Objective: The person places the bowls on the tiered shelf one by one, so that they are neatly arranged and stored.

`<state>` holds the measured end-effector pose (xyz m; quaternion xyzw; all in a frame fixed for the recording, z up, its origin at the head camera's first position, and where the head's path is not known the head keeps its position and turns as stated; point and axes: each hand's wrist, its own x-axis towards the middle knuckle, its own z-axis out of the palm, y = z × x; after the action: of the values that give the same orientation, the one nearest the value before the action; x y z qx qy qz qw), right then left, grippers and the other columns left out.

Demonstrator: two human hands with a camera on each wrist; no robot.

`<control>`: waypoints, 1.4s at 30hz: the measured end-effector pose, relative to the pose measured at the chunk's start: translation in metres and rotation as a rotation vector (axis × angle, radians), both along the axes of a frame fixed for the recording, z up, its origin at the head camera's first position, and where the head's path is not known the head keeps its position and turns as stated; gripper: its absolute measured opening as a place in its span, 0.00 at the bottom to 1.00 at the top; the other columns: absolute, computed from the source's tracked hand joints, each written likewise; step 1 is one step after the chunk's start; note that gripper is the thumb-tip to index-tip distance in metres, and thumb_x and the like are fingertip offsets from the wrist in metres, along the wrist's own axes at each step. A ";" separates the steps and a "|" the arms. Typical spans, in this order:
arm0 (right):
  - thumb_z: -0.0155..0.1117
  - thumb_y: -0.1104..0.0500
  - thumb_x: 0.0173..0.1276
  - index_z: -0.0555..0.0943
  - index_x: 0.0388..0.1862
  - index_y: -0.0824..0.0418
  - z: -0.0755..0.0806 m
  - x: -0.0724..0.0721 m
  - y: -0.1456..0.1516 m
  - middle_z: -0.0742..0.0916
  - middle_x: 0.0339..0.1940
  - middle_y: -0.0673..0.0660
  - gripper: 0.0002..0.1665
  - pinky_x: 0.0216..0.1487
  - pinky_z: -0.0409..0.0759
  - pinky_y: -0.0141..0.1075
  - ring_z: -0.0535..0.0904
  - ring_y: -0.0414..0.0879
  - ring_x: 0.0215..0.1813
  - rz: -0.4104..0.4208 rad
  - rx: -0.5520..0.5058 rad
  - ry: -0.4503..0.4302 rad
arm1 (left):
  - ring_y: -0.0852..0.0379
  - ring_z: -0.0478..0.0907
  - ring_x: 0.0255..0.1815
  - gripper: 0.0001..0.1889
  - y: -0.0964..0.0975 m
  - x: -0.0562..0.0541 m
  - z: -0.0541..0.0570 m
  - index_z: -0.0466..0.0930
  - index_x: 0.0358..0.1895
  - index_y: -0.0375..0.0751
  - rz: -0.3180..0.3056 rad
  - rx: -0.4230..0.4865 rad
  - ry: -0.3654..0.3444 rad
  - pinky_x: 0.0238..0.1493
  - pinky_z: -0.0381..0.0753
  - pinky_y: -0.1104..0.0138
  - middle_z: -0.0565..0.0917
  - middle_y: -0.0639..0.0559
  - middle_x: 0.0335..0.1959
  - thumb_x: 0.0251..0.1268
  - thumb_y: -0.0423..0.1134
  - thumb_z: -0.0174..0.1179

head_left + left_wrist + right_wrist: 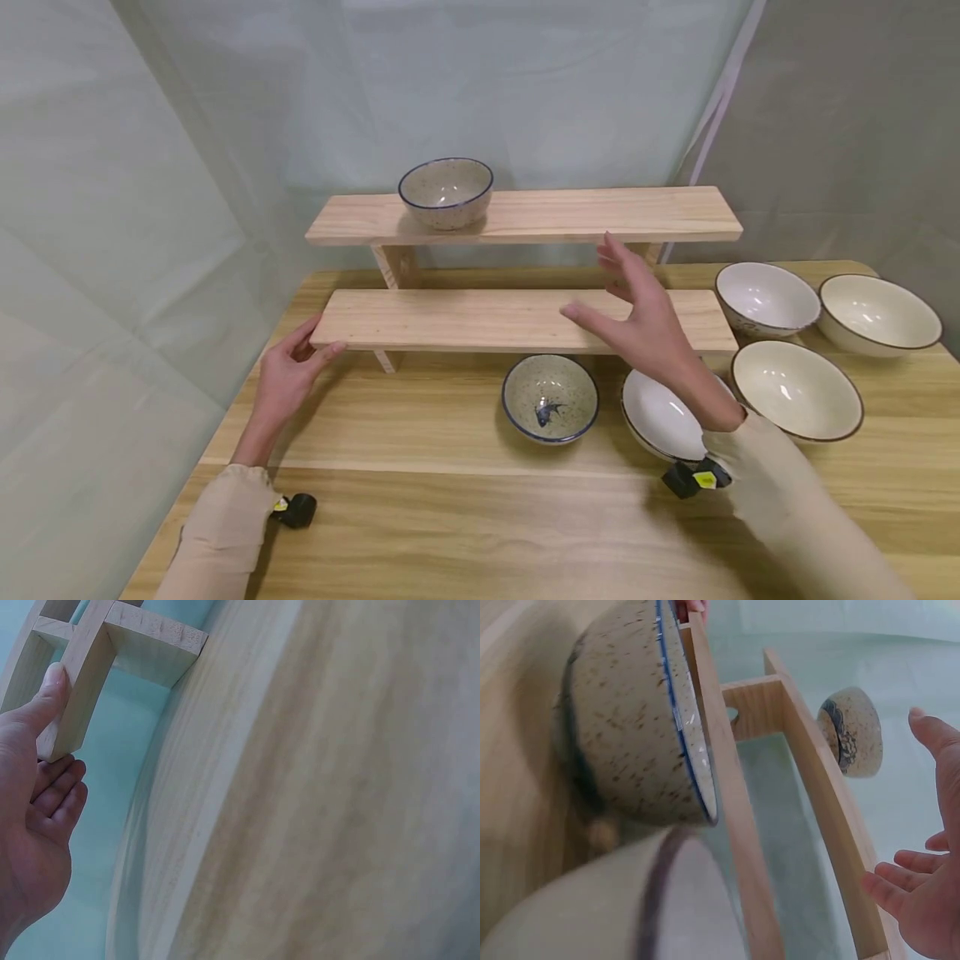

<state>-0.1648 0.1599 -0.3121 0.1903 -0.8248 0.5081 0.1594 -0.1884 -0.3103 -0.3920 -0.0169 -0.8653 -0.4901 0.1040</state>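
Note:
A two-tier wooden stand has a lower board (450, 318) and an upper board (600, 214). At the left end of the lower board, my left hand (285, 377) pinches the corner, thumb on the front edge and fingers beneath, as the left wrist view also shows. My right hand (651, 325) is held over the lower board's right part, thumb and fingers spread, nothing in it. A speckled bowl (447, 200) with a blue rim stands upright on the upper board, left of centre. Another speckled bowl (553, 396), with a blue fish inside, sits on the table before the stand.
On the wooden table (420, 517), a white bowl (663, 417) lies partly hidden under my right forearm. Right of the stand are another white bowl (765, 296) and two cream bowls, one nearer (798, 392) and one farther (877, 312). Pale sheeting (225, 108) hangs behind.

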 end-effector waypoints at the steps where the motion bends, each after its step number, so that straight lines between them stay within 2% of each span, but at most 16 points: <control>1: 0.77 0.59 0.67 0.55 0.85 0.61 -0.001 0.002 0.002 0.69 0.78 0.62 0.55 0.71 0.70 0.52 0.66 0.57 0.76 -0.002 0.001 0.002 | 0.36 0.71 0.70 0.39 0.000 0.000 0.000 0.63 0.79 0.35 -0.003 0.000 0.000 0.49 0.73 0.84 0.73 0.33 0.70 0.73 0.48 0.68; 8: 0.78 0.68 0.62 0.58 0.85 0.59 -0.008 0.016 0.016 0.72 0.75 0.63 0.56 0.68 0.72 0.56 0.67 0.60 0.75 -0.004 0.015 0.047 | 0.36 0.71 0.70 0.39 0.000 0.000 0.001 0.62 0.80 0.36 -0.019 0.003 0.003 0.49 0.73 0.84 0.73 0.33 0.70 0.73 0.48 0.68; 10: 0.78 0.70 0.61 0.59 0.84 0.59 -0.010 0.021 0.021 0.73 0.74 0.63 0.56 0.68 0.73 0.52 0.68 0.59 0.74 -0.012 0.018 0.065 | 0.36 0.71 0.70 0.39 -0.001 0.000 0.001 0.62 0.80 0.37 -0.020 0.007 0.001 0.49 0.74 0.84 0.73 0.33 0.70 0.73 0.48 0.68; 13: 0.78 0.72 0.59 0.61 0.83 0.60 -0.013 0.027 0.027 0.74 0.73 0.64 0.57 0.67 0.75 0.41 0.69 0.59 0.74 -0.028 0.021 0.087 | 0.37 0.71 0.70 0.39 -0.001 0.000 0.001 0.62 0.80 0.37 -0.020 0.011 -0.003 0.49 0.74 0.84 0.73 0.33 0.71 0.73 0.48 0.68; 17: 0.78 0.74 0.57 0.61 0.83 0.60 -0.016 0.034 0.035 0.74 0.73 0.66 0.57 0.65 0.72 0.28 0.69 0.60 0.74 -0.036 0.027 0.102 | 0.37 0.70 0.71 0.39 -0.002 0.000 0.001 0.62 0.80 0.38 -0.015 0.011 -0.006 0.49 0.73 0.84 0.73 0.34 0.71 0.72 0.48 0.68; 28: 0.80 0.75 0.54 0.64 0.83 0.54 -0.025 0.051 0.054 0.75 0.73 0.63 0.60 0.62 0.72 0.23 0.70 0.61 0.72 -0.075 0.052 0.098 | 0.37 0.71 0.70 0.39 -0.001 0.000 0.000 0.62 0.79 0.35 -0.014 0.003 0.000 0.50 0.73 0.84 0.73 0.33 0.70 0.73 0.48 0.68; 31: 0.80 0.76 0.53 0.63 0.83 0.53 -0.029 0.056 0.059 0.75 0.73 0.64 0.61 0.62 0.71 0.23 0.70 0.55 0.73 -0.083 0.063 0.107 | 0.36 0.71 0.70 0.39 0.000 -0.001 0.000 0.63 0.79 0.35 -0.014 0.002 0.004 0.49 0.73 0.84 0.74 0.33 0.70 0.73 0.48 0.68; 37: 0.81 0.77 0.50 0.63 0.83 0.56 -0.035 0.063 0.068 0.76 0.72 0.67 0.62 0.62 0.71 0.22 0.69 0.35 0.72 -0.099 0.083 0.125 | 0.36 0.71 0.70 0.39 0.000 0.000 0.000 0.63 0.79 0.35 -0.013 0.001 0.005 0.49 0.74 0.83 0.74 0.33 0.70 0.73 0.48 0.67; 42: 0.82 0.77 0.48 0.62 0.83 0.57 -0.039 0.068 0.075 0.75 0.72 0.68 0.64 0.61 0.70 0.20 0.68 0.31 0.71 -0.116 0.100 0.122 | 0.36 0.71 0.70 0.39 -0.001 0.000 0.000 0.62 0.79 0.35 -0.011 0.001 0.002 0.49 0.74 0.84 0.74 0.33 0.69 0.73 0.48 0.67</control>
<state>-0.0967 0.2352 -0.3511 0.1805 -0.8474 0.4438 0.2287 -0.1881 -0.3109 -0.3920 -0.0222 -0.8649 -0.4910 0.1020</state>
